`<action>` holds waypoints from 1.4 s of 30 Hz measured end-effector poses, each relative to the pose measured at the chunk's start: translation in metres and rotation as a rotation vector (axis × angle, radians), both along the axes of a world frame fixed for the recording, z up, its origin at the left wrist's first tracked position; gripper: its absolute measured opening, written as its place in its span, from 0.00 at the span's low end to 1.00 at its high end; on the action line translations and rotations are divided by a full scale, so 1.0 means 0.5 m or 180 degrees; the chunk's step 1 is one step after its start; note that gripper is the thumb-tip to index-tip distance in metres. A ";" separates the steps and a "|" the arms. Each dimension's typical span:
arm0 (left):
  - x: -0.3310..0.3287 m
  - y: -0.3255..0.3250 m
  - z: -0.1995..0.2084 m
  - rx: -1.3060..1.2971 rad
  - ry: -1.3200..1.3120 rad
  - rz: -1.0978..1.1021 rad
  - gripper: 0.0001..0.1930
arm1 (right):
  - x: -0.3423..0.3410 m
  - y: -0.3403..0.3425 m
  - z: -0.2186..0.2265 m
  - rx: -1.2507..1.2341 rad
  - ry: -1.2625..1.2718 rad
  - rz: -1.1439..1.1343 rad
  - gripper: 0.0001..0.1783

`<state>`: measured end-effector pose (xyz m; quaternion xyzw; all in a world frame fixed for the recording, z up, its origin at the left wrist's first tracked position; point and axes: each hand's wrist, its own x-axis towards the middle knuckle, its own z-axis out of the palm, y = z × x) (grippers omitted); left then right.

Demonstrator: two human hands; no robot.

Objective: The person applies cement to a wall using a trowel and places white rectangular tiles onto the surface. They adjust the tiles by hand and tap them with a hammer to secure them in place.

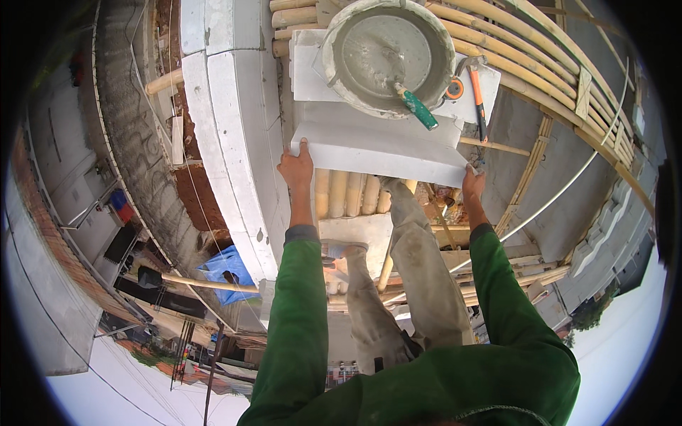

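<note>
A long pale grey lightweight concrete block (383,157) is held level in front of my body, one hand at each end. My left hand (295,169) grips its left end with the thumb laid over the top. At the right end my right hand (474,183) is closed on the edge. Just beyond stands a round bucket (329,67) of wet grey mortar (373,53). A trowel with a green handle (417,108) leans in it, its blade sunk in the mortar. Right of the bucket lie an orange-handled hammer-like tool (477,92) and a round orange-and-black tape measure (455,88).
On the left runs a wall of pale blocks (245,142), with a string line along it. Bamboo poles (348,193) form the platform, gaps showing between some. More bamboo (526,39) curves round the far right. A blue tarp (229,273) lies below, beyond the wall.
</note>
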<state>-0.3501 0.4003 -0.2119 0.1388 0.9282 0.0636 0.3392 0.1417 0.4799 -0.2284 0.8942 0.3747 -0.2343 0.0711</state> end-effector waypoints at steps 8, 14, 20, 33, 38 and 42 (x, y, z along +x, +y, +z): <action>0.085 -0.123 0.061 0.0897 -0.0040 0.0370 0.35 | -0.444 0.198 0.330 0.1256 0.0915 0.3259 0.34; 0.279 -0.400 0.214 0.0377 -0.1063 0.0947 0.31 | -0.608 0.370 0.347 -0.0452 0.0625 0.3182 0.22; 0.456 -0.687 0.427 -0.1396 -0.1254 0.0806 0.35 | -0.618 0.453 0.393 -0.1285 0.1391 0.2779 0.24; 0.678 -0.909 0.405 -0.1245 -0.1752 0.2058 0.55 | -0.413 0.312 0.367 -0.0796 0.2784 0.0839 0.19; 0.677 -0.919 0.426 -0.1104 -0.1249 0.2467 0.33 | -0.484 0.240 0.511 -0.0421 0.2881 0.2127 0.15; 0.621 -0.942 0.476 -0.0732 -0.0904 0.3473 0.42 | -0.663 0.090 0.701 -0.0598 0.3324 0.3578 0.15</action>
